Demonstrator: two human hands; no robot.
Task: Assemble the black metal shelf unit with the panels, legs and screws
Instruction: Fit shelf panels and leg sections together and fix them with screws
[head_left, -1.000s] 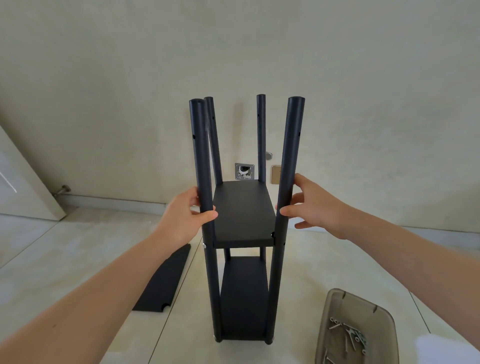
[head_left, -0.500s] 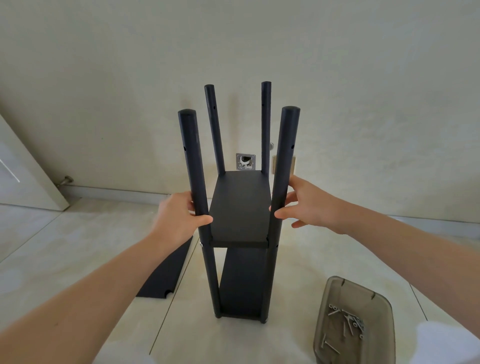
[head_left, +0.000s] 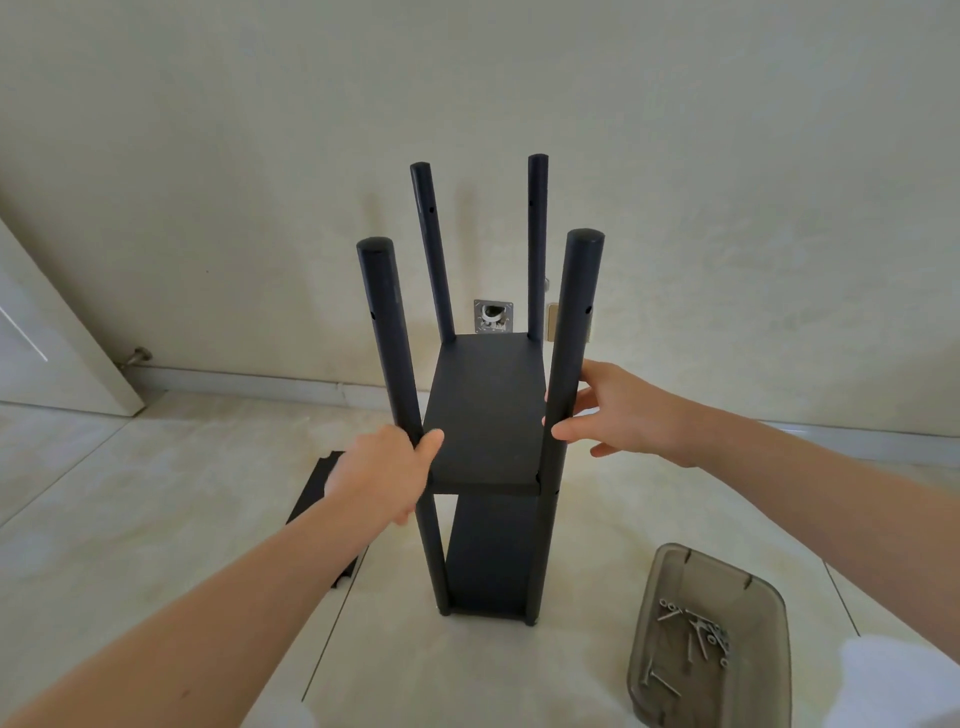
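The black shelf unit (head_left: 488, 415) stands upright on the tiled floor, with four round legs, a middle panel and a lower panel (head_left: 491, 556) fitted. My left hand (head_left: 382, 470) grips the near left leg (head_left: 387, 332) just above the middle panel. My right hand (head_left: 618, 410) pinches the near right leg (head_left: 574, 332) between thumb and fingers at about the same height. A loose black panel (head_left: 317, 493) lies flat on the floor to the left, partly hidden by my left forearm.
A smoky plastic tray (head_left: 769, 623) with several screws (head_left: 696, 636) sits on the floor at the lower right. The wall stands close behind the shelf, with a metal wall plate (head_left: 492, 316) low on it. A white door (head_left: 41, 353) leans in at the far left.
The shelf unit has moved away from me and lower in view, so I see the leg tops from above. Both hands stayed on the near legs.
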